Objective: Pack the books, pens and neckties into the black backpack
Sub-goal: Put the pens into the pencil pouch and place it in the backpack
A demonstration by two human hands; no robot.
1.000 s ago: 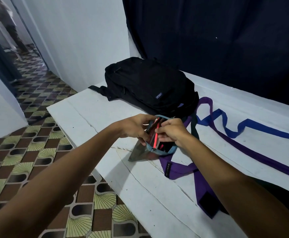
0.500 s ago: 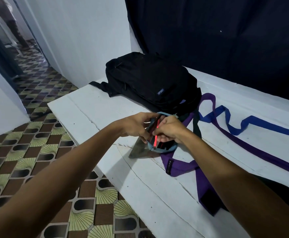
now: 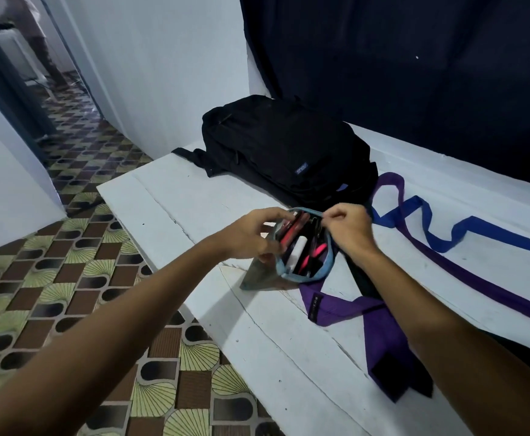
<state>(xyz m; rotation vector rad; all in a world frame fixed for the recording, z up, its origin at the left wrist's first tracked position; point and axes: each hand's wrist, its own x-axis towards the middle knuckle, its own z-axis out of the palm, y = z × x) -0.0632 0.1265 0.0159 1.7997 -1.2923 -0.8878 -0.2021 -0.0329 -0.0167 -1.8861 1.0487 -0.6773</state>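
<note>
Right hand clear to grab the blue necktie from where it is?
Probably yes. The blue necktie lies open on the table just past the right hand, nothing over it there. But that hand is pinching the pencil pouch rim and must release first.

White-painted wooden table (image 3: 194, 196), boards seamed and cracked, patterned tile floor (image 3: 37, 278) past its near-left edge. Black backpack (image 3: 288, 146) lying flat just beyond the gripped spot, straps trailing off to the far left. Grey pencil pouch (image 3: 259, 276) with a blue-trimmed open mouth, resting on the boards right at the grip, pens (image 3: 312, 251) packed inside. Purple necktie (image 3: 380, 328) spread beneath the pouch and running right and nearer, its wide end close to the near edge. Blue necktie (image 3: 446, 237) snaking off to the right of the grip, crossing the purple one.
</note>
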